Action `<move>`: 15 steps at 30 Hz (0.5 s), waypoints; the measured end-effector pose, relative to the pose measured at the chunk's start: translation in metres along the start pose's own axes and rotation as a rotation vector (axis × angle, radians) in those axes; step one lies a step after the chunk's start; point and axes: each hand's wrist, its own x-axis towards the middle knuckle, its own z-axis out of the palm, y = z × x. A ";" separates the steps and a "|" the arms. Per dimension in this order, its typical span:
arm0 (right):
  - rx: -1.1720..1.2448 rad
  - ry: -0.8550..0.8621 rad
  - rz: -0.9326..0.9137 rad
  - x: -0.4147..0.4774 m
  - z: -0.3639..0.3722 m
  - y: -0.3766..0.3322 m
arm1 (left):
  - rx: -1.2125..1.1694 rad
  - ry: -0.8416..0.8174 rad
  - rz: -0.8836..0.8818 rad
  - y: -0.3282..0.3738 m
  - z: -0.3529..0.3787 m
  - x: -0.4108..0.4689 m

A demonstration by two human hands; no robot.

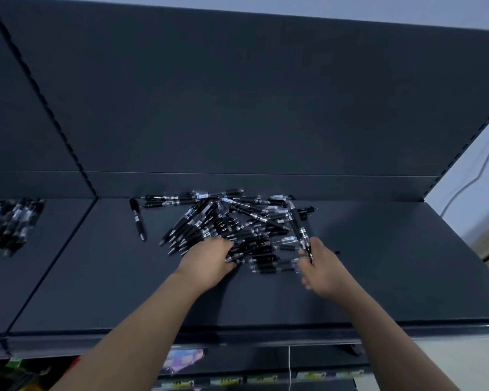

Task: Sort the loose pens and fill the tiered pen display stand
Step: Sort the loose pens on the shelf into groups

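Pens (237,221) lie mostly in one tangled heap on the dark shelf (378,263); a smaller batch (9,224) sits apart at left, so sorting looks early. The left hand (209,263) grips several from the heap, the right hand (322,266) pinches a single pen (298,224). No stand shows.

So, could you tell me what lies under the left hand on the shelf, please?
The left hand covers the near edge of the pile of pens, fingers curled round a few that stick out past them. How many lie beneath it cannot be seen.
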 end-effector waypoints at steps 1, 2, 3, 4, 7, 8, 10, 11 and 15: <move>-0.035 0.010 -0.015 0.001 0.000 0.000 | -0.024 -0.013 -0.012 -0.001 0.000 0.000; -0.066 0.019 -0.030 0.002 -0.001 -0.001 | -0.059 -0.029 -0.026 -0.004 0.000 0.000; -0.080 0.025 -0.037 0.003 -0.002 -0.001 | -0.115 -0.046 -0.051 -0.007 -0.001 -0.002; -0.077 0.024 -0.043 0.004 -0.002 -0.002 | -0.197 -0.050 -0.086 -0.010 -0.001 -0.003; -0.092 0.032 -0.061 0.010 -0.001 -0.005 | -0.444 0.042 -0.197 -0.016 -0.002 -0.007; -0.100 0.046 -0.070 0.013 0.000 -0.006 | -0.471 0.080 -0.216 -0.016 -0.003 -0.006; -0.120 0.070 -0.079 0.020 0.002 -0.010 | -0.456 0.101 -0.212 -0.014 -0.003 -0.003; -0.130 0.075 -0.080 0.024 0.004 -0.012 | -0.428 0.088 -0.201 -0.013 -0.002 -0.002; -0.200 0.053 -0.057 0.037 0.012 -0.015 | -0.413 0.041 -0.208 -0.012 0.001 0.001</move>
